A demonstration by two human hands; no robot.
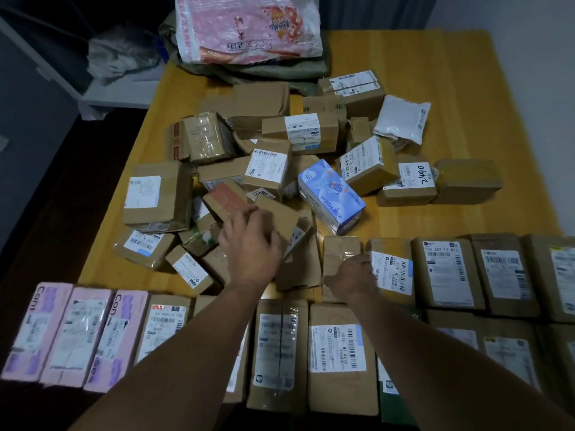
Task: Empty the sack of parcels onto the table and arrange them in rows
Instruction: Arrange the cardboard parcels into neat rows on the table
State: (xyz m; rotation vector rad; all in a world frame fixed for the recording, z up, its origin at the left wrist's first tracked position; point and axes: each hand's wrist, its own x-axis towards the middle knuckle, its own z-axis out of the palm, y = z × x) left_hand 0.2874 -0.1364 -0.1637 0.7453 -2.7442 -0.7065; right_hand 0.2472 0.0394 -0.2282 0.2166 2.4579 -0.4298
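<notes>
**1. Left hand** point(252, 244): the fingers are curled over the upper edge of a tilted brown parcel point(280, 220) at the pile's 6 o'clock side. We log it as gripping.

**2. Right hand** point(351, 276): narrow, with the fingers bent over a taped parcel point(339, 251). It holds the parcel at the left end of the second row point(448, 272), at 4 o'clock on the table point(466, 88).

**3. Hazards (our judgement):**
- The tilted brown parcel sits wedged among others, so drawing it out could bring its neighbours down.
- The blue box point(331, 197) leans just beside it at 1 o'clock and may slide.
- Parcels at the pile's 8 o'clock lie near the table edge, and a shove could send them off.
- A push from the right hand could skew the second row.

**4. Stock:**
- Pile point(273, 157): mixed brown parcels, unsorted, at the table's centre.
- Near row point(280, 353): runs along 6 o'clock and starts with three pink boxes point(74, 331) at 7 o'clock.

**5. Container:** the sack point(249, 29), pink and white, lies slack at 12 o'clock on a green cloth point(280, 73). We see nothing inside it and judge it emptied.
</notes>
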